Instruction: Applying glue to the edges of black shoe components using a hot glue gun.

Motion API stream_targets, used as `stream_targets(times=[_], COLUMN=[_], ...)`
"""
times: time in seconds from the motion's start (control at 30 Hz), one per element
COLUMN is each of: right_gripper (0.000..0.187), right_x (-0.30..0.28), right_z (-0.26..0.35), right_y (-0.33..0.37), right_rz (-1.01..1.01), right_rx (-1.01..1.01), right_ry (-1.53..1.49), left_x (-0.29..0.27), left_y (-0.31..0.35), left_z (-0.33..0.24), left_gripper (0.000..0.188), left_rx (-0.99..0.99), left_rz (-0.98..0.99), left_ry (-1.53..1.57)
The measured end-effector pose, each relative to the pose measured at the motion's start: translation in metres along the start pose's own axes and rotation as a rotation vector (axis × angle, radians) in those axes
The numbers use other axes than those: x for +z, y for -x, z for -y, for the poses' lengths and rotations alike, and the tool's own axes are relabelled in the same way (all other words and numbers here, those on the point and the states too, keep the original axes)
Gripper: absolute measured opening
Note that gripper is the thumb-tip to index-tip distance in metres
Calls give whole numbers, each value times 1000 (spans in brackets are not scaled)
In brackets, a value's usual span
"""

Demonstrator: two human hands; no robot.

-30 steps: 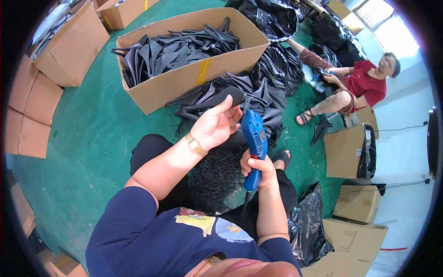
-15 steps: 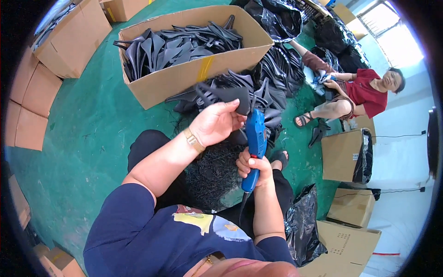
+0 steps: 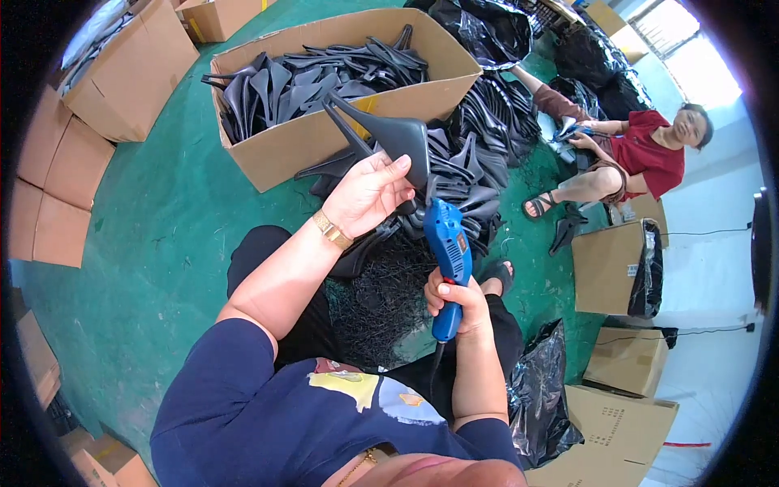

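My left hand [image 3: 369,196] pinches a black, forked part shaped like a bicycle saddle shell [image 3: 399,140], its prongs pointing up and left. In my right hand [image 3: 462,305] is a blue corded power tool [image 3: 448,239], held upright with the fingers wrapped round its body. The tool's tip meets the lower right edge of the shell, though whether it touches cannot be made out. Beyond my hands lies a heap of similar black shells [image 3: 479,166] on the floor. Dark stringy scraps [image 3: 377,304] are piled between my legs.
A large cardboard box [image 3: 324,146] full of black shells stands ahead. A seated person in a red shirt [image 3: 653,154] works at the right. More cartons [image 3: 604,272] and a black plastic bag [image 3: 540,398] line the right side; stacked boxes [image 3: 73,154] stand at the left.
The shell has turned in my left hand, so that its broad face and raised prongs now show. The tool has shifted slightly left and down beside it.
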State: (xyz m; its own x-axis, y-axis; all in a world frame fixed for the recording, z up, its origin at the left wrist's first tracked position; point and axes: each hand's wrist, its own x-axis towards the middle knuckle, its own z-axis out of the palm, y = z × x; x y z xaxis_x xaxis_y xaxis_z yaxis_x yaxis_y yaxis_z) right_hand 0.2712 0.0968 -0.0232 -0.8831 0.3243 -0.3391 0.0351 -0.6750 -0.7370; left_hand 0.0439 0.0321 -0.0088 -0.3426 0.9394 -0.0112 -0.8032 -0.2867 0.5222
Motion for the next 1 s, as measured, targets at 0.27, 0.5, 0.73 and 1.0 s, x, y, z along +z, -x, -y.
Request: stream_targets(times=[0.27,0.5,0.73,1.0], right_gripper=[29,40,32,36], right_x=[-13,-23,-21,-19], right_z=[1,29,24,10], right_y=[-5,-11,-21,5], right_rz=[-14,-232,-238,-68], right_rx=[-55,-320,-246,-51], right_ry=[-85,21,101,87], left_x=[1,20,14,1], left_y=[5,14,7,-3], left_z=[10,42,56,-9], left_gripper=[32,55,25,51], left_rx=[-56,-128,-59,196], left_rz=[158,379,31,-127], left_ry=[-203,-496,-429,-442])
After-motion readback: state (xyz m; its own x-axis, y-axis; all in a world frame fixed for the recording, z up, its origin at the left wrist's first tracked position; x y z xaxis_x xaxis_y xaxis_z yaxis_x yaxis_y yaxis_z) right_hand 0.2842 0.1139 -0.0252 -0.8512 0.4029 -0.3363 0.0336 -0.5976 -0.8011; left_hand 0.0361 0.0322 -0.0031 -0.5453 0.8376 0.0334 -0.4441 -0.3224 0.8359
